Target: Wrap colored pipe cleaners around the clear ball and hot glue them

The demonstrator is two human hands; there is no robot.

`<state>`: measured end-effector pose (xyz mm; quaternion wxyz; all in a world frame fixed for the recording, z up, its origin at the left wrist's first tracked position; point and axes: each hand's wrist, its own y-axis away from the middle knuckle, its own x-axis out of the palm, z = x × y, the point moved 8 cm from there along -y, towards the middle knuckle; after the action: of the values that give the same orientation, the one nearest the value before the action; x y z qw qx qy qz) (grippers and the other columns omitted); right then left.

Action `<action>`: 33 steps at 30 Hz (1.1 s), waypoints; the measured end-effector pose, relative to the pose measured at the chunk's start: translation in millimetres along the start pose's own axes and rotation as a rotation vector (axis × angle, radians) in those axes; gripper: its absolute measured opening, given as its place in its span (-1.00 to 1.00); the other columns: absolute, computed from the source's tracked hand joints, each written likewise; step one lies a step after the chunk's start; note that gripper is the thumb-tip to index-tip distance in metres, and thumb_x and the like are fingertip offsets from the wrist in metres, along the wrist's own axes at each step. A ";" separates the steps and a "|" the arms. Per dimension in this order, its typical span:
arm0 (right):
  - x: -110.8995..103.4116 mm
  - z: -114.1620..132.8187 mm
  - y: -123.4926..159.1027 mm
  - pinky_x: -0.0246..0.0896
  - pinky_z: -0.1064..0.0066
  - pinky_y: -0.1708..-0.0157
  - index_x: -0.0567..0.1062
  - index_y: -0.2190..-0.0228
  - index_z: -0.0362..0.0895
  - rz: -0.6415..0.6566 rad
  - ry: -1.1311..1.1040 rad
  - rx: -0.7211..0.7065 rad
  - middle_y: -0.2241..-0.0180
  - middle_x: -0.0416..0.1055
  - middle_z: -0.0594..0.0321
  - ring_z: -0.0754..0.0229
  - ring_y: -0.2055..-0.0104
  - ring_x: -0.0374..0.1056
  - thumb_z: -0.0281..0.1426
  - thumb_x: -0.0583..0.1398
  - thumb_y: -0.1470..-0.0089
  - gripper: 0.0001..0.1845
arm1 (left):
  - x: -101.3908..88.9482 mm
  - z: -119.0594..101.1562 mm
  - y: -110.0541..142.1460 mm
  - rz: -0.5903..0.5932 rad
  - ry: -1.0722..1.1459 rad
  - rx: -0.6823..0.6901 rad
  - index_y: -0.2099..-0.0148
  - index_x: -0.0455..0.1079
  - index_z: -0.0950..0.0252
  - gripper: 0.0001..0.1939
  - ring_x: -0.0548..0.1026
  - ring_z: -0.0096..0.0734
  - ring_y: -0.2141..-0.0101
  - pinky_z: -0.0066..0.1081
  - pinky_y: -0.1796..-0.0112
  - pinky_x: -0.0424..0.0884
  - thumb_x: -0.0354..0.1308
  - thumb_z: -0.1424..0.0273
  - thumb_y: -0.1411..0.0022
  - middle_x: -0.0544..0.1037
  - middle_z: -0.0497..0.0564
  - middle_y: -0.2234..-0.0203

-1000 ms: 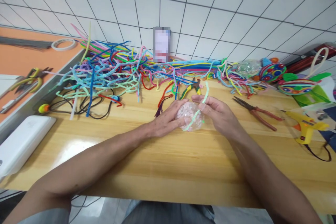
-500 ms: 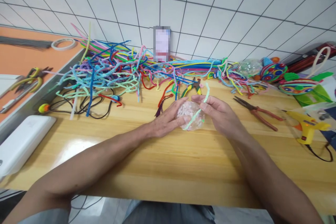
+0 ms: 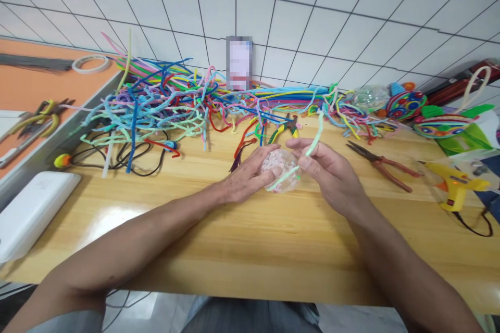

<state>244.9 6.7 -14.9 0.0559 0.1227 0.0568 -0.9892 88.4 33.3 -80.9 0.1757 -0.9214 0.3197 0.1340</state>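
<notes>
A clear, round ball (image 3: 284, 161) with pale pink-white stuff inside is gripped by my left hand (image 3: 250, 174), its thumb resting on the near face. Across the front of the ball runs a light green pipe cleaner (image 3: 317, 135). My right hand (image 3: 326, 169) pinches it between thumb and fingers, beside the ball's right side. The pipe cleaner's upper end sticks up past my fingers, while its lower end lies by my left thumb. Yellow-and-green handled pliers (image 3: 290, 127) lie just behind my hands.
Tangled pipe cleaners (image 3: 144, 109) line the wall, with a phone (image 3: 239, 62) propped among them. To the right are brown-handled pliers (image 3: 380, 164), a yellow glue gun (image 3: 453, 184) and decorated ornaments (image 3: 445, 126). A white power bank (image 3: 39, 213) lies at left; a tape roll (image 3: 91, 64) sits behind it.
My right hand has moved slightly right, and the upper end of the pipe cleaner has shifted right and leans more. My left hand still holds the ball.
</notes>
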 end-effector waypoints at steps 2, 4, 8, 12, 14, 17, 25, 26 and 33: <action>-1.2 -2.4 -2.4 0.47 0.17 -0.02 0.63 0.11 0.04 -0.005 -0.006 0.011 -0.07 0.58 0.20 0.01 -0.05 0.51 0.05 0.36 -0.17 -0.58 | -0.1 0.3 -0.4 0.000 -0.004 -0.001 -0.49 0.09 0.16 -0.35 0.31 0.06 -0.33 0.09 -0.35 0.22 0.06 0.07 -0.49 0.31 0.21 -0.38; -3.2 -6.0 -5.5 0.47 0.18 0.00 0.64 0.11 0.04 -0.014 -0.013 0.016 -0.02 0.60 0.21 0.02 -0.01 0.51 0.06 0.36 -0.15 -0.57 | -0.4 0.7 -0.8 0.000 -0.005 -0.005 -0.49 0.09 0.17 -0.33 0.31 0.05 -0.34 0.07 -0.37 0.21 0.05 0.05 -0.49 0.30 0.21 -0.39; -5.0 -18.7 -12.4 0.45 0.18 0.02 0.65 0.15 0.01 -0.011 -0.034 0.033 0.10 0.63 0.20 0.04 0.05 0.51 0.07 0.37 -0.13 -0.57 | 0.6 -0.7 -1.1 0.007 -0.010 0.015 -0.49 0.09 0.17 -0.32 0.33 0.03 -0.32 0.05 -0.35 0.25 0.05 0.02 -0.48 0.31 0.21 -0.38; -2.2 -36.4 -15.8 0.43 0.21 0.07 0.65 0.13 -0.02 0.012 -0.094 0.089 0.14 0.63 0.20 0.07 0.12 0.50 0.05 0.39 -0.10 -0.54 | 2.1 -4.4 -0.4 0.007 -0.016 0.071 -0.49 0.10 0.18 -0.33 0.35 0.04 -0.31 0.05 -0.34 0.26 0.06 0.04 -0.49 0.34 0.22 -0.35; -0.5 -44.1 -15.9 0.43 0.22 0.09 0.64 0.10 -0.03 0.013 -0.138 0.119 0.14 0.63 0.20 0.08 0.13 0.50 0.03 0.40 -0.09 -0.51 | 2.4 -6.5 -0.2 0.006 -0.022 0.097 -0.50 0.09 0.16 -0.33 0.33 0.03 -0.32 0.05 -0.35 0.25 0.07 0.05 -0.49 0.34 0.21 -0.36; 2.8 -50.6 -15.8 0.43 0.24 0.09 0.62 0.07 -0.04 0.021 -0.181 0.144 0.13 0.63 0.20 0.10 0.12 0.50 0.02 0.41 -0.08 -0.50 | 2.5 -12.7 -0.2 0.011 -0.027 0.158 -0.51 0.07 0.13 -0.35 0.30 0.03 -0.35 0.07 -0.36 0.23 0.07 0.10 -0.50 0.32 0.20 -0.40; 11.4 -46.8 -14.7 0.41 0.23 0.07 0.60 0.12 -0.06 0.068 -0.168 0.150 0.15 0.63 0.21 0.09 0.12 0.50 0.03 0.41 -0.06 -0.50 | 2.9 -20.4 1.1 0.026 -0.048 0.235 -0.52 0.06 0.12 -0.35 0.26 0.05 -0.39 0.12 -0.37 0.18 0.07 0.13 -0.51 0.26 0.19 -0.46; 12.4 -47.1 -14.2 0.42 0.23 0.06 0.59 0.10 -0.05 0.071 -0.177 0.158 0.15 0.63 0.21 0.09 0.11 0.50 0.03 0.41 -0.06 -0.49 | 3.1 -19.6 1.7 0.023 -0.056 0.234 -0.53 0.05 0.12 -0.35 0.26 0.05 -0.39 0.12 -0.37 0.19 0.07 0.13 -0.51 0.26 0.19 -0.46; 13.6 -53.5 -12.9 0.37 0.30 0.14 0.50 0.20 -0.03 0.038 -0.249 0.196 0.24 0.55 0.32 0.17 0.20 0.45 0.01 0.44 -0.03 -0.53 | 2.8 -17.5 3.4 -0.006 -0.052 0.247 -0.51 0.06 0.15 -0.36 0.26 0.03 -0.39 0.07 -0.38 0.20 0.07 0.12 -0.52 0.28 0.24 -0.41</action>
<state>242.8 24.8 -68.6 0.0693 0.0049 -0.0497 -0.9963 90.8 22.1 -66.9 0.2964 -0.8899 0.3264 0.1171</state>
